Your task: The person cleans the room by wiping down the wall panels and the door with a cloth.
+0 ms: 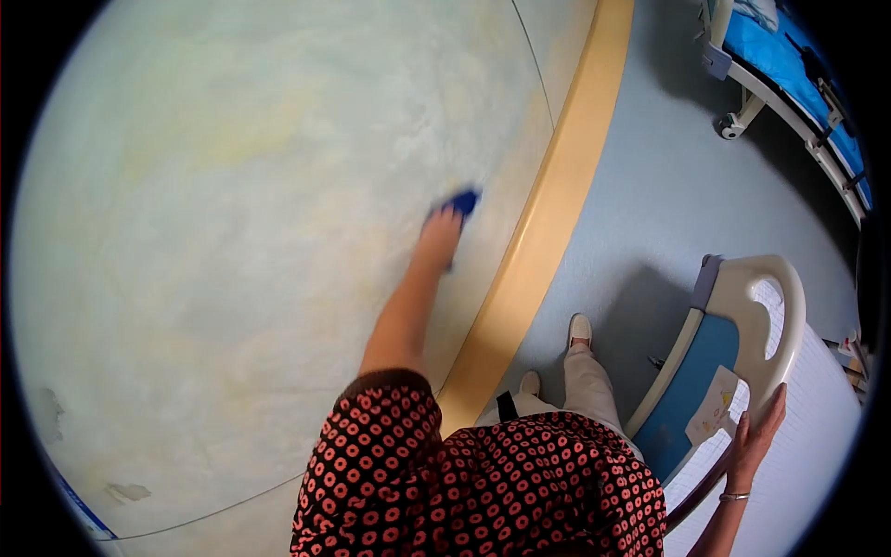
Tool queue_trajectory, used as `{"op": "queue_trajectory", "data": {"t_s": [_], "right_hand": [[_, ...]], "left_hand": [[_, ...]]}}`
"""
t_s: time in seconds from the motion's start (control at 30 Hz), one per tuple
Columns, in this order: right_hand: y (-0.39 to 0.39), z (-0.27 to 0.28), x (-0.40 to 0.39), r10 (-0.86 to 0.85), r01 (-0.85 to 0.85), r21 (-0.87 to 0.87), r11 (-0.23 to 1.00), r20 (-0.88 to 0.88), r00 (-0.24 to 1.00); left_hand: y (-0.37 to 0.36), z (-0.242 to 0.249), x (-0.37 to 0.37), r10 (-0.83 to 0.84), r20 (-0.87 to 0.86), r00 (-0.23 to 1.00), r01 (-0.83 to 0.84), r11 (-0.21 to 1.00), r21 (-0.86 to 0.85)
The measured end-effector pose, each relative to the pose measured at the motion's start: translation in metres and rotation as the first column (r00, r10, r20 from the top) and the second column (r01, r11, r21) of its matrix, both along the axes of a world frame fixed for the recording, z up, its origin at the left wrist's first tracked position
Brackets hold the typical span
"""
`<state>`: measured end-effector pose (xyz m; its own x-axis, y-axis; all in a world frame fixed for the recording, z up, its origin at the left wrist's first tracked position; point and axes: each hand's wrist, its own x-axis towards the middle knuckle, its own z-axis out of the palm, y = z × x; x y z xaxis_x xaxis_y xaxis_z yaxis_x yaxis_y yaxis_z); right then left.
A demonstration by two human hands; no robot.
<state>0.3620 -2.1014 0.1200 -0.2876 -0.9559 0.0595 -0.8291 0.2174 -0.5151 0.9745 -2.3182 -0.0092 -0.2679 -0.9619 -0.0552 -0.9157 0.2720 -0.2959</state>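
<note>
My left hand [444,227] reaches out to the pale, mottled wall [251,241], its fingers closed on a dark blue cloth [461,201]. The cloth lies against the wall; hand and cloth are slightly blurred. My right hand [763,434], with a bracelet at the wrist, is on the rim of a bed's end board [789,320], thumb on one side and fingers on the other. This board is cream-coloured with a blue panel [701,371] and a paper label [713,406].
A tan rail [548,237] runs along the wall. Another wheeled bed [789,84] with blue bedding stands at upper right, its caster [730,127] on the blue-grey floor [640,176]. Below me are my light shoes [579,331]. Paint peels at the wall's lower left.
</note>
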Motion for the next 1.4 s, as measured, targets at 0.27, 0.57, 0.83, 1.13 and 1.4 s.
{"op": "queue_trajectory", "data": {"t_s": [0.27, 0.57, 0.83, 1.13, 1.4], "right_hand": [[-0.005, -0.001, 0.012, -0.058, 0.058, 0.013, 0.998, -0.016, 0.998], [-0.073, 0.014, -0.007, 0.049, -0.030, -0.121, 0.992, 0.150, 0.987], [-0.123, -0.022, -0.031, 0.103, -0.101, 0.025, 0.995, -0.105, 0.989], [-0.127, -0.004, -0.019, 0.061, -0.056, 0.074, 0.996, -0.070, 0.996], [-0.124, -0.007, -0.021, 0.053, -0.055, 0.036, 0.998, 0.044, 0.998]], "left_hand": [[0.302, 0.034, 0.053, -0.227, 0.473, 0.851, -0.206, 0.685, 0.699], [0.141, 0.191, 0.017, 0.036, 0.222, 0.974, -0.002, 0.989, -0.151], [0.084, 0.482, 0.018, 0.376, 0.413, 0.829, 0.271, 0.376, -0.886], [0.013, 0.496, 0.018, 0.246, 0.322, 0.914, 0.259, 0.256, -0.931], [0.042, 0.166, 0.004, -0.079, 0.346, 0.935, 0.146, 0.975, -0.169]]}}
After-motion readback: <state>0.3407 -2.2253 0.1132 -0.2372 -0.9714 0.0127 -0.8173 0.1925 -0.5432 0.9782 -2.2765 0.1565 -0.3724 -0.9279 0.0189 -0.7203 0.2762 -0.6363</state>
